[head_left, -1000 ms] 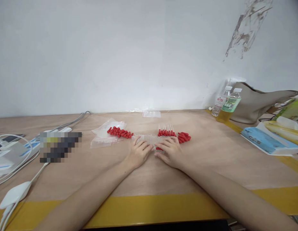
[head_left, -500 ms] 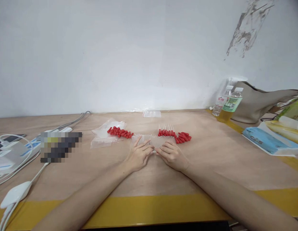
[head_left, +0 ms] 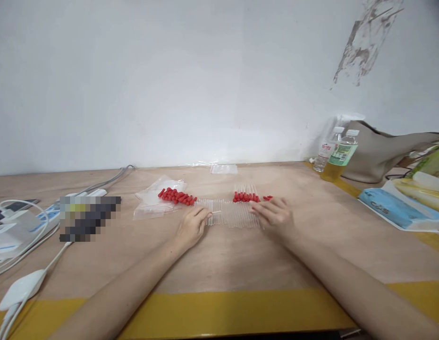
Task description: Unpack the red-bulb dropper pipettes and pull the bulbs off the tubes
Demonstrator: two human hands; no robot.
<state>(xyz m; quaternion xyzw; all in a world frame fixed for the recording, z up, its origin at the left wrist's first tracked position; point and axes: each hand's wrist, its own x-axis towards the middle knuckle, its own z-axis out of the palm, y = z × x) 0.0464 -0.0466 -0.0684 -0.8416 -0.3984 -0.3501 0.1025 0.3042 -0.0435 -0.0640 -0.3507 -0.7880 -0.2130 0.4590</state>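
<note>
Thin clear tubes [head_left: 233, 217] lie side by side in a row on the table between my hands. At the row's left end my left hand [head_left: 191, 225] is closed in a pinch, with one clear tube [head_left: 215, 212] sticking out to the right from its fingertips. My right hand [head_left: 276, 217] is over the row's right end, smeared by motion. Its curled fingers partly hide a pile of red rubber bulbs [head_left: 266, 197]. Just behind the row, several tubes with red bulbs on their near ends [head_left: 245, 196] lie together. More loose red bulbs [head_left: 177, 196] are heaped at the left.
Clear plastic bags [head_left: 145, 208] lie under the left heap, and another bag [head_left: 224, 168] is by the wall. Cables and a power strip [head_left: 49, 215] occupy the left side. Two bottles [head_left: 338, 158], a grey-brown bag [head_left: 368, 156] and a blue tissue pack [head_left: 400, 208] stand right.
My hands have moved apart from the middle of the tube row. The left shifted left and now pinches a tube; the right moved right to the bulb pile.
</note>
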